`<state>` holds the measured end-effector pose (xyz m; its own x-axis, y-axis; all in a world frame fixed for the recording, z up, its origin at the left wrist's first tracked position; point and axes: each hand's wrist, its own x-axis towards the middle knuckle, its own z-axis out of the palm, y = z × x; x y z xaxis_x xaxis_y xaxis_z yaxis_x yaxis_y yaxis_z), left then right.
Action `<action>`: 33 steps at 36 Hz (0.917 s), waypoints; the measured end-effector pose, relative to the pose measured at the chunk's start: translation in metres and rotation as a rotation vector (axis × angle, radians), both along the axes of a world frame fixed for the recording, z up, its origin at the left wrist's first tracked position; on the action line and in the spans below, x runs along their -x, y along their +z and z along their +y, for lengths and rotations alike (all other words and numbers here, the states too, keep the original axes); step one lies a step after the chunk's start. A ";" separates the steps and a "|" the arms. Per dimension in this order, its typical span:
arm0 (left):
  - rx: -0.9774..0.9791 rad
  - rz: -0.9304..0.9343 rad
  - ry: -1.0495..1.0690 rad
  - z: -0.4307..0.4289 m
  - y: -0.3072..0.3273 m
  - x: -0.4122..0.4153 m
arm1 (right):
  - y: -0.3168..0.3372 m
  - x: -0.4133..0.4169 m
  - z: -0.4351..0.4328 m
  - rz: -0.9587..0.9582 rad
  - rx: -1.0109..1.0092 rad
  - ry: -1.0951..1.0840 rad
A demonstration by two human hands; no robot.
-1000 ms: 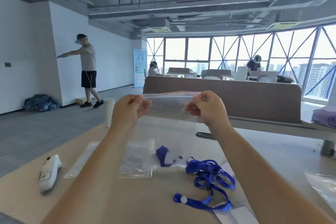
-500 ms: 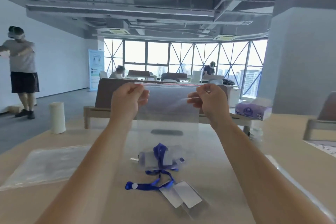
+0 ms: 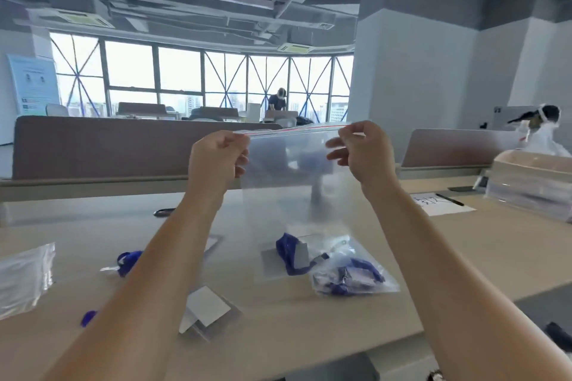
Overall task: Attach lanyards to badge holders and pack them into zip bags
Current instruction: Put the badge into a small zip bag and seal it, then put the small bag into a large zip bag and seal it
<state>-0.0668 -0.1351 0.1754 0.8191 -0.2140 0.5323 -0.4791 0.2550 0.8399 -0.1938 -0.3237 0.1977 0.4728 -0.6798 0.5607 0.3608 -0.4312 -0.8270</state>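
Lying nearest you on the table [image 3: 309,337] are loose badge holders [image 3: 209,311]. Beyond them sits a packed zip bag [image 3: 349,275]. Above it, your left hand [image 3: 218,159] and right hand [image 3: 362,153] hold a clear zip bag [image 3: 291,164] upright, fingers pinching its top corners.

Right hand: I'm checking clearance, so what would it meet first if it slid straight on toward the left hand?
The right hand would run along the zip bag it pinches, then meet the left hand at the other corner. Depth looks about level.
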 end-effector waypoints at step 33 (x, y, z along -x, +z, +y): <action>-0.438 0.187 0.031 -0.220 -0.148 -0.098 | -0.161 -0.121 -0.221 0.473 -0.303 -0.182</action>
<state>0.0313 -0.3554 0.0272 0.9017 -0.3595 0.2402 -0.3112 -0.1538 0.9378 -0.0727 -0.5445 0.0369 0.4849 -0.8704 0.0855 -0.1353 -0.1712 -0.9759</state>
